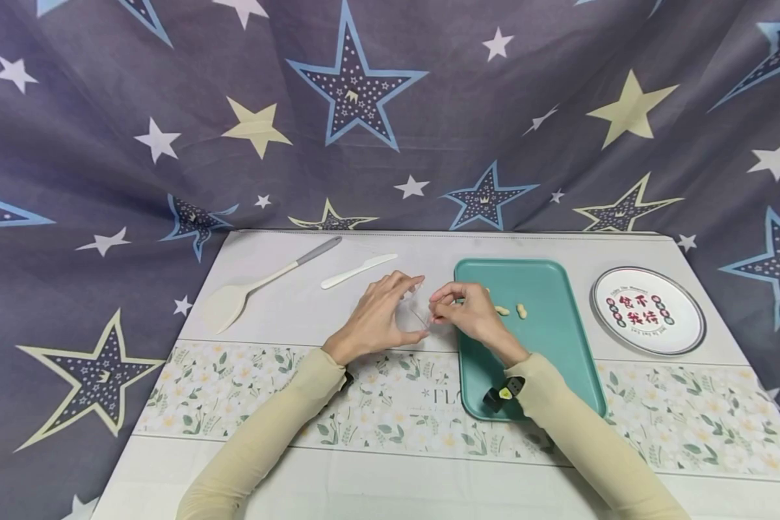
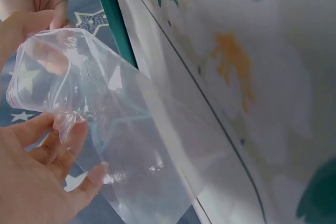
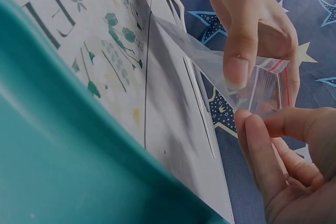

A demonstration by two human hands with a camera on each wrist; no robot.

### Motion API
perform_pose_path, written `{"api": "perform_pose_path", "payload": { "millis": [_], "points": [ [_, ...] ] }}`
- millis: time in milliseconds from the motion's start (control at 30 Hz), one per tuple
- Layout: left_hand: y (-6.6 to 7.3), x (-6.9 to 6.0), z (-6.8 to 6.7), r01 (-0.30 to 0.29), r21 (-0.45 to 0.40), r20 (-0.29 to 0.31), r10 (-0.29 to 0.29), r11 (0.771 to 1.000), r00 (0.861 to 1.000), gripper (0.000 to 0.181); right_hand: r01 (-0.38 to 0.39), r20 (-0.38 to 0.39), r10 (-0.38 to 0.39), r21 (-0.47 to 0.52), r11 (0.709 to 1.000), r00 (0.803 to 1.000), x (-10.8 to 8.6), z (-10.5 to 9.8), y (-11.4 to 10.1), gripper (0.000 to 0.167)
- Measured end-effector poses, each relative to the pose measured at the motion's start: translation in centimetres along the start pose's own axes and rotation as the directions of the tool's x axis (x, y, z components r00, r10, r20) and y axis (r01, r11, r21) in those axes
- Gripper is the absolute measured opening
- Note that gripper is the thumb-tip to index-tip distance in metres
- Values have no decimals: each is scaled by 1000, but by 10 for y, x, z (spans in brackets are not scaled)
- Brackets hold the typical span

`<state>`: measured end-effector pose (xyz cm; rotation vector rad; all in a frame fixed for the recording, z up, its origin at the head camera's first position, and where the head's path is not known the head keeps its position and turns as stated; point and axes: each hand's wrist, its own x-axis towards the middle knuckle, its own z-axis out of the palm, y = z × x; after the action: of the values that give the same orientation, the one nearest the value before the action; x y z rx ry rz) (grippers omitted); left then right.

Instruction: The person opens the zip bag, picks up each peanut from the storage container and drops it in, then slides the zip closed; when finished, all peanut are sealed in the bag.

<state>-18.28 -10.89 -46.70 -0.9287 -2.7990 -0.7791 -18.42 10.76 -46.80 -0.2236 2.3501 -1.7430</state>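
A clear zip-lock bag (image 2: pixel 131 124) with a red-lined seal hangs between the two hands above the table, its mouth spread apart. My left hand (image 1: pixel 380 318) holds one side of it, thumb and fingers on the film. With thumb and forefinger, my right hand (image 1: pixel 471 312) pinches the edge near the seal, as the right wrist view shows. No contents can be made out inside the bag. Peanuts (image 1: pixel 522 311) in their shells lie on a green tray (image 1: pixel 526 397) just beyond the right hand, which partly hides some of them.
To the left lie a spatula-like utensil (image 1: pixel 230 303) with a grey-ended handle and a white plastic knife (image 1: pixel 357 271). A round white plate (image 1: pixel 648 339) with red lettering sits right of the tray. Behind the table (image 1: pixel 286 303) hangs a star-patterned cloth (image 1: pixel 442 87).
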Motion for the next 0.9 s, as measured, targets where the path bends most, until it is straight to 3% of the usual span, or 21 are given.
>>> {"api": "perform_pose_path", "payload": {
  "millis": [200, 467, 633, 900],
  "points": [
    [0, 0, -1, 7, 14, -12, -7, 1000, 1000, 92, 19, -13, -20, -35, 999, 1000, -1, -1, 0, 10],
    [-1, 1, 0, 27, 23, 5, -27, 999, 1000, 96, 134, -58, -140, -93, 987, 988, -2, -2, -6, 8],
    [-3, 3, 3, 35, 36, 11, -35, 999, 999, 98, 161, -19, -162, -69, 985, 987, -6, 0, -13, 10],
    [-1, 5, 7, 40, 27, 15, -40, 999, 999, 100, 126, 57, -122, -72, 989, 991, -9, 6, -14, 20]
  ]
}}
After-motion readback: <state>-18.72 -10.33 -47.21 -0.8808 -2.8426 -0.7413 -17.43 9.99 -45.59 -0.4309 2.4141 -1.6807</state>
